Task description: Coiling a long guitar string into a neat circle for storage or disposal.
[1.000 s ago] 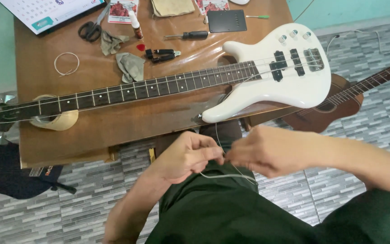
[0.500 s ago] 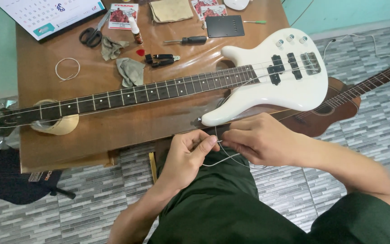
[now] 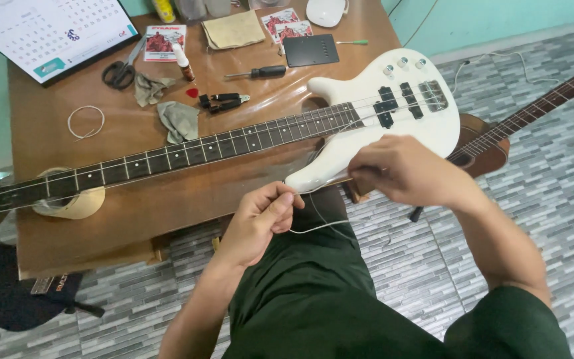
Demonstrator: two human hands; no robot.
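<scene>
White solid-body bass guitar [image 3: 393, 113] lay across the brown wooden table [image 3: 167, 199], dark neck running left. Left of its body: coiled wire ring [image 3: 86, 122], black scissors [image 3: 119, 72], grey rag [image 3: 181, 120], black pliers [image 3: 224, 102]. Just below the body's lower horn my left hand [image 3: 260, 223] pinched a thin silver guitar string [image 3: 320, 226], fingers clenched on it. Right of that my right hand [image 3: 400, 169] gripped the same string's other end against the body's lower edge.
</scene>
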